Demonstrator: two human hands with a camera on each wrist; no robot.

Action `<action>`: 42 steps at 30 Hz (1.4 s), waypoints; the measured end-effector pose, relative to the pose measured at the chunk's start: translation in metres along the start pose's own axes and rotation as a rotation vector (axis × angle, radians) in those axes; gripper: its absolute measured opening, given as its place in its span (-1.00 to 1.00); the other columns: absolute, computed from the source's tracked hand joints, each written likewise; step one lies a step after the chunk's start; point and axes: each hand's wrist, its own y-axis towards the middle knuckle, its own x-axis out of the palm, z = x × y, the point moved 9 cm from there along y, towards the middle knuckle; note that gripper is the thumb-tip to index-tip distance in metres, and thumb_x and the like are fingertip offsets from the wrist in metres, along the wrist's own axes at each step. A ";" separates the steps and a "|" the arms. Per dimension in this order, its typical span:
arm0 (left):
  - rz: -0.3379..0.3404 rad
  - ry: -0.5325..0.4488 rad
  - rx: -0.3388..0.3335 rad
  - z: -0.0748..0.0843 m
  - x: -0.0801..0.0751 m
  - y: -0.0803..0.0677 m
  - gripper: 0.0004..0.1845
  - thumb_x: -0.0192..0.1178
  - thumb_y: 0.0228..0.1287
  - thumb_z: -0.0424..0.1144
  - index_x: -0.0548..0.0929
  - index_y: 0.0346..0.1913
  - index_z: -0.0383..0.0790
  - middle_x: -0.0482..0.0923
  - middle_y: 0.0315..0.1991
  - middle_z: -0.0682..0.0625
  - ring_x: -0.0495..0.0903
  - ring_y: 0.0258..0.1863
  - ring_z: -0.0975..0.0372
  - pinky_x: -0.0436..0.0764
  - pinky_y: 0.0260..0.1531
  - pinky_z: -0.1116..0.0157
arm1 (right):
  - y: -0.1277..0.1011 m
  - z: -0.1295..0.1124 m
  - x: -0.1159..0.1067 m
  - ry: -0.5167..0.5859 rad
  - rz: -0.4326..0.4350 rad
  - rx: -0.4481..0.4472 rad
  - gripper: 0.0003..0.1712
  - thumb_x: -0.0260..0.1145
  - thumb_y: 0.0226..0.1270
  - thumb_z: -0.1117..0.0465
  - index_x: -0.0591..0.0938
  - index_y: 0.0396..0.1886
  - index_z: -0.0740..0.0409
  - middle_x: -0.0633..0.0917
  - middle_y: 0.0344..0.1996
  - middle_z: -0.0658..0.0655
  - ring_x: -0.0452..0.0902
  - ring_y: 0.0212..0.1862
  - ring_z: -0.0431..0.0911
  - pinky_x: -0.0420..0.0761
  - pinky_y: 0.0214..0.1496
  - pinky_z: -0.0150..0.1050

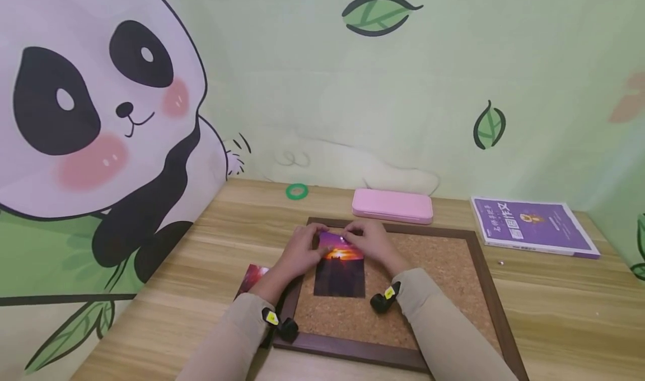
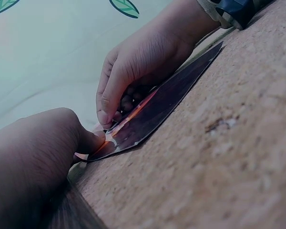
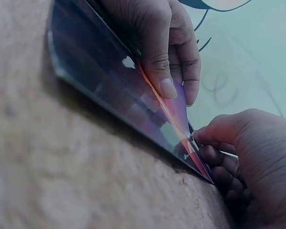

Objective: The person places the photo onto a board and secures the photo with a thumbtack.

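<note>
A sunset photo point(image 1: 340, 274) lies on a cork board point(image 1: 438, 269) with a dark wooden frame. Both hands meet at the photo's top edge. My left hand point(image 1: 301, 252) rests its fingertips point(image 3: 168, 88) on the photo's point(image 3: 100, 67) glossy face, holding it down. My right hand point(image 1: 372, 242) pinches the top edge, thumb point(image 3: 207, 136) above and curled fingers below. That edge stands slightly off the cork point(image 3: 62, 167). In the left wrist view my left hand point(image 2: 33, 157) fills the near corner and my right hand point(image 2: 138, 62) bends over the photo point(image 2: 167, 102).
A second photo point(image 1: 253, 277) lies on the wooden table left of the frame, partly under my left forearm. Behind the board sit a pink case point(image 1: 392, 205) and a green tape ring point(image 1: 297, 191). A purple book point(image 1: 534, 226) lies far right, with a small pin point(image 1: 500, 262) near it.
</note>
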 end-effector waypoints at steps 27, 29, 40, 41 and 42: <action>0.045 0.029 0.040 -0.003 -0.002 -0.003 -0.54 0.35 0.17 -0.11 0.56 0.11 -0.17 0.55 0.07 -0.10 0.38 0.04 0.03 0.42 0.05 0.09 | 0.001 0.005 0.006 -0.004 0.005 0.028 -0.79 0.31 0.32 0.03 0.75 -0.23 0.03 0.73 -0.29 0.01 0.55 -0.17 -0.10 0.54 0.04 -0.09; 0.040 0.029 0.031 -0.003 -0.002 -0.003 -0.54 0.35 0.17 -0.10 0.56 0.11 -0.16 0.54 0.06 -0.09 0.37 0.04 0.04 0.42 0.05 0.09 | 0.001 0.004 0.006 0.000 0.004 0.021 -0.79 0.30 0.32 0.03 0.75 -0.23 0.02 0.73 -0.28 0.01 0.54 -0.17 -0.10 0.54 0.03 -0.10; 0.038 0.032 0.028 -0.003 -0.002 0.001 -0.54 0.34 0.18 -0.06 0.56 0.11 -0.14 0.52 0.03 -0.08 0.35 0.04 0.06 0.41 0.06 0.09 | 0.001 -0.001 0.002 -0.005 0.004 -0.031 -0.81 0.32 0.30 0.06 0.75 -0.23 0.02 0.74 -0.28 0.00 0.56 -0.15 -0.12 0.54 0.04 -0.09; 0.036 0.030 0.026 -0.003 -0.002 0.001 -0.54 0.34 0.18 -0.06 0.56 0.11 -0.14 0.52 0.03 -0.08 0.35 0.04 0.06 0.41 0.06 0.09 | 0.001 -0.001 0.002 -0.012 -0.003 -0.033 -0.81 0.32 0.29 0.06 0.75 -0.22 0.02 0.74 -0.28 0.00 0.56 -0.14 -0.11 0.54 0.05 -0.09; 0.032 0.029 0.024 -0.003 -0.002 0.001 -0.54 0.34 0.18 -0.06 0.56 0.11 -0.14 0.52 0.04 -0.08 0.35 0.04 0.06 0.41 0.07 0.09 | 0.001 -0.002 0.002 -0.013 -0.008 -0.029 -0.81 0.32 0.29 0.06 0.75 -0.22 0.02 0.75 -0.27 0.01 0.57 -0.13 -0.11 0.54 0.05 -0.08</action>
